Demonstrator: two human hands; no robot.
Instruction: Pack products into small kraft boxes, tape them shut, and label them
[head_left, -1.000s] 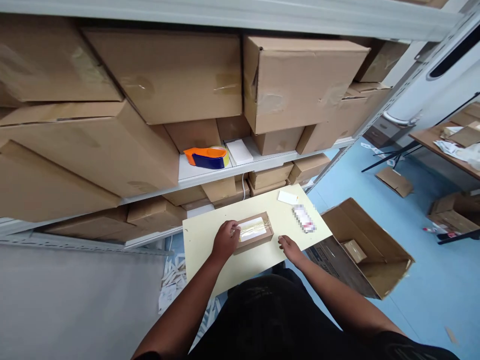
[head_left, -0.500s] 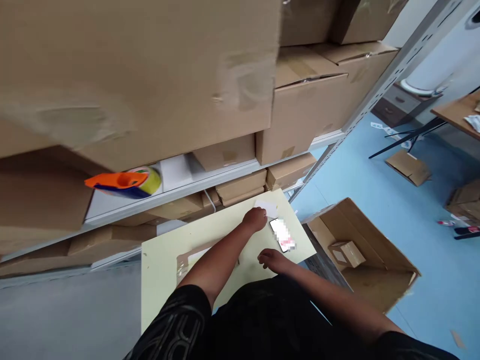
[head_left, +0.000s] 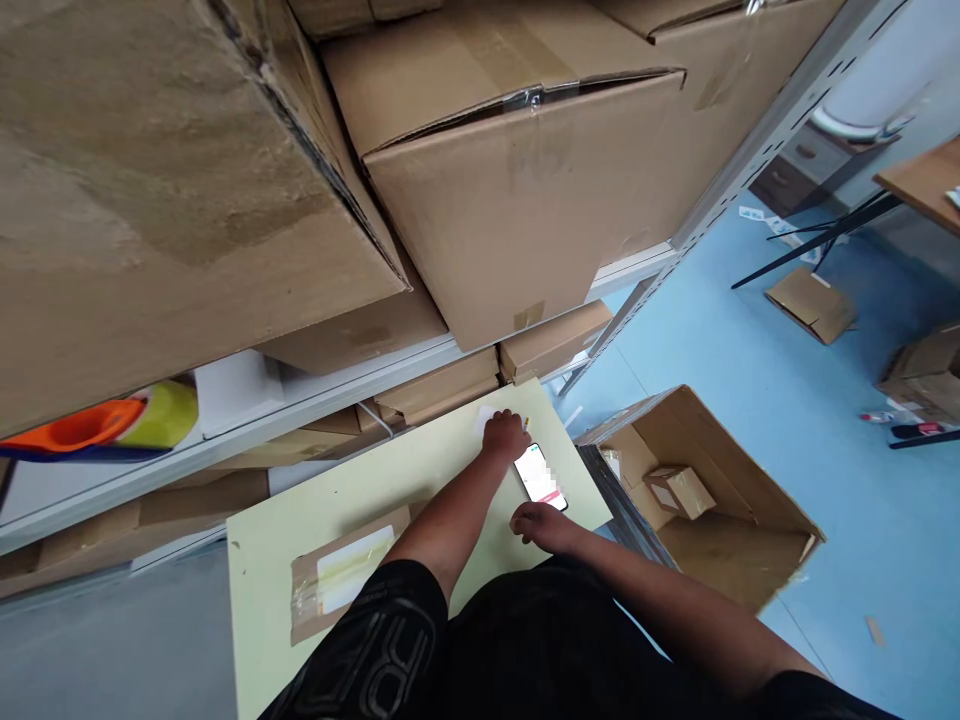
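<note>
My left hand [head_left: 505,436] reaches to the far side of the pale yellow tabletop [head_left: 277,535], its fingers bent down over a small white paper [head_left: 484,420]. A thin yellow-tipped thing [head_left: 526,422] shows just beside the fingers; whether they grip it or the paper is hidden. Closer to my body, my right hand [head_left: 541,527] rests with fingers curled in, and its palm side is hidden. Between the two hands lies a phone [head_left: 534,474] with a lit screen. A flat cardboard parcel [head_left: 330,590] with a white label and clear tape lies left of my left forearm.
Shelves packed with large cardboard boxes [head_left: 510,200] rise over the table's far edge. An orange and yellow thing [head_left: 97,425] sits on the shelf at left. Right of the table stands an open carton [head_left: 731,555] holding a small box [head_left: 679,492]. A desk [head_left: 926,185] stands farther right.
My view has shifted, so the shelf boxes look larger and the labelled parcel shows more fully. My left hand now covers more of the white paper. My right hand has stayed near the phone.
</note>
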